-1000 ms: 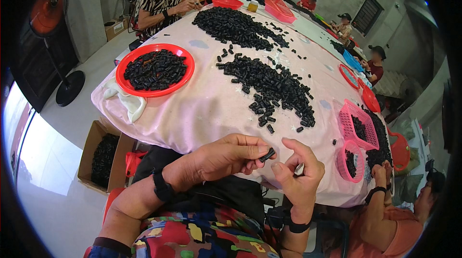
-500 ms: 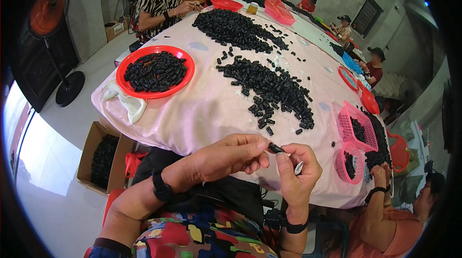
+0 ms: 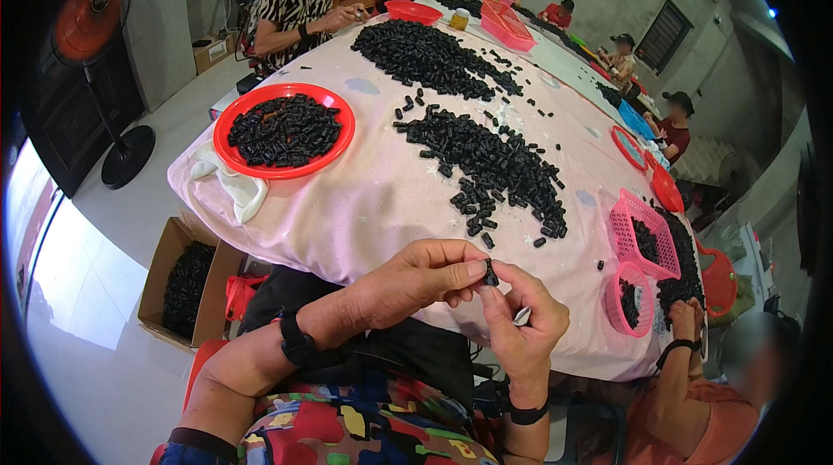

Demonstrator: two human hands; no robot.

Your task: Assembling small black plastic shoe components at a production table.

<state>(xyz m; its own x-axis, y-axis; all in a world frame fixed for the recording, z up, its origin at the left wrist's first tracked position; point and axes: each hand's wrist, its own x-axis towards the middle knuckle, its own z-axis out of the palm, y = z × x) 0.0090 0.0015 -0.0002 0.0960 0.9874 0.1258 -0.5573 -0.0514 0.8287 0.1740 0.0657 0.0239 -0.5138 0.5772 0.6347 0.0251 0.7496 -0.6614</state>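
Between my two hands, just off the table's near edge, is a small black cylindrical part [image 3: 490, 272]. My left hand [image 3: 429, 278] pinches it between thumb and forefinger. From the other side, my right hand [image 3: 525, 313] grips the same part with thumb and fingertips. A small pale, silvery thing [image 3: 521, 317] also sticks out of my right hand; its kind I cannot make out. Beyond my hands, a loose pile of similar black parts [image 3: 495, 166] lies on the pink tablecloth [image 3: 347, 231]. At the left, a red round tray [image 3: 347, 131] holds many more.
A larger black pile [image 3: 425, 53] lies farther back. Pink baskets [image 3: 652, 239] stand at the right, near a co-worker's hands [image 3: 685, 322]. A white cloth [image 3: 247, 192] hangs by the left edge. On the floor is a cardboard box [image 3: 156, 291] of black parts. Other people sit around the table.
My hands have drawn closer together. The black part has turned from lying slantwise to nearly upright, and my right hand has shifted slightly left.
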